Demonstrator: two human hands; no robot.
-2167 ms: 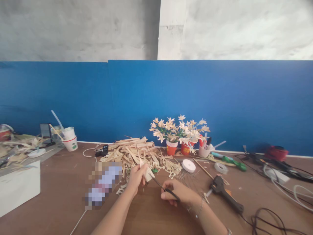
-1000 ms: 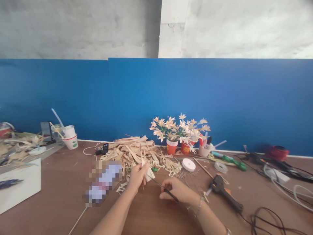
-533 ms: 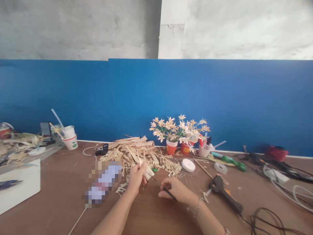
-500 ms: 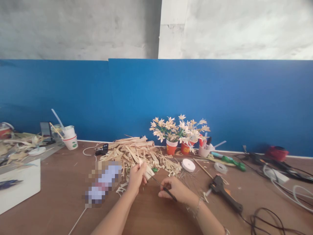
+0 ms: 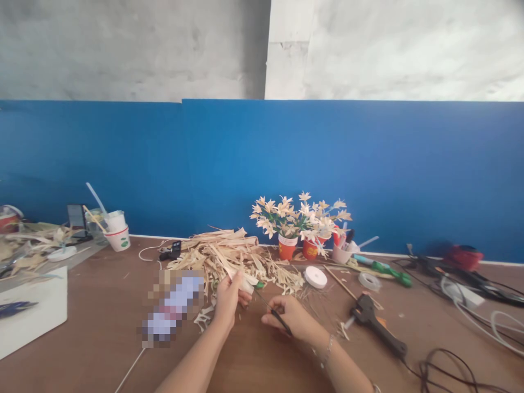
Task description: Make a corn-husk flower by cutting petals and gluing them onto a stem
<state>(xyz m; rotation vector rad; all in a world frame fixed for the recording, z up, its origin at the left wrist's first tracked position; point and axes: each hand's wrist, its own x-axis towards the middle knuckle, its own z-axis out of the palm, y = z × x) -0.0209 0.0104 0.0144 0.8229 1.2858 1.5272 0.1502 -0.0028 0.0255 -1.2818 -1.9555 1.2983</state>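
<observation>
My left hand (image 5: 227, 301) is closed, pinching a pale corn husk piece (image 5: 247, 283) between thumb and fingers. The husk spreads to the right of my fingers, in front of a heap of dried husk strips (image 5: 223, 245). My right hand (image 5: 295, 316) is wrapped round a pair of scissors (image 5: 282, 322) with dark handles. Their thin blades point up and left toward the husk; whether they touch it I cannot tell. A small green thing (image 5: 259, 285) shows just behind the husk piece.
Husk flowers stand in red paper cups (image 5: 287, 248) at the back. Right of my hands lie a white ribbon roll (image 5: 315, 277), clear tape (image 5: 369, 281), a glue gun (image 5: 376, 325) and tangled cords (image 5: 446, 371). At left are a blurred-out object (image 5: 174, 305) and a white cup (image 5: 118, 238).
The scissors and my right hand have shifted slightly left. The husk piece has turned a little in my left hand, and the green thing behind it shows more clearly.
</observation>
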